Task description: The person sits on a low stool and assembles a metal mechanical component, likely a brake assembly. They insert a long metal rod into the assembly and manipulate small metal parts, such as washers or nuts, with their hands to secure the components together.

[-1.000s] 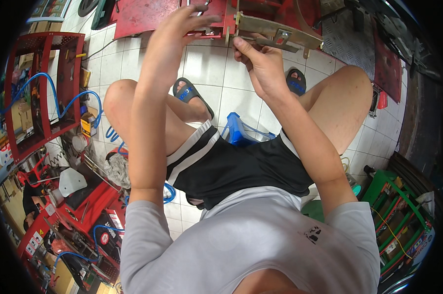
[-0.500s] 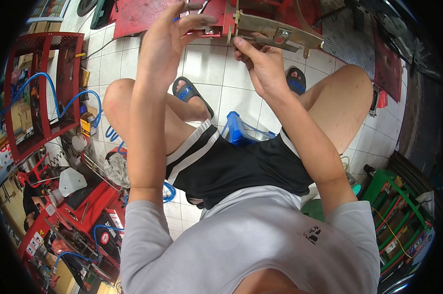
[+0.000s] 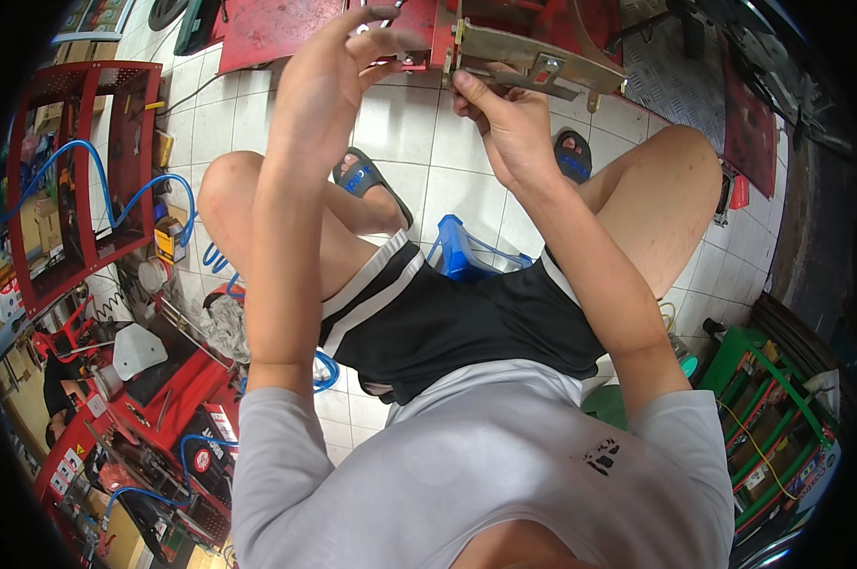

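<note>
So the right hand (image 3: 516, 128) has a pinching grip on a thin metal strip (image 3: 556, 90), thumb on the near side and fingers curled under, right around the strip's left end. Exactly where the fingertips touch is tucked behind the thumb, so don't ask me about that bit. The strip runs along the lower side of a brassy metal bracket (image 3: 504, 45), up near the top edge and a little right of centre. Can't really make out whether the strip is fixed to it or just sitting against it.

Left hand (image 3: 326, 90) is up beside it, a bit to the left, fingers spread and slightly bent in front of the red metal plate (image 3: 272, 33). They're kinda blurry and the topmost finger nearly hits the edge of the view. There's a small pale bit by the fingertips, but I honestly can't tell if that grip has hold of anything. The red plate gets cut off at the top too, so no clue what the whole thing is.

Down between the knees there's a blue plastic thing (image 3: 459, 251) on the white tiled floor (image 3: 390, 128), half hidden by the black shorts (image 3: 466, 313). The green rack (image 3: 760, 408) on the far right fades into the dark lens rim.
</note>
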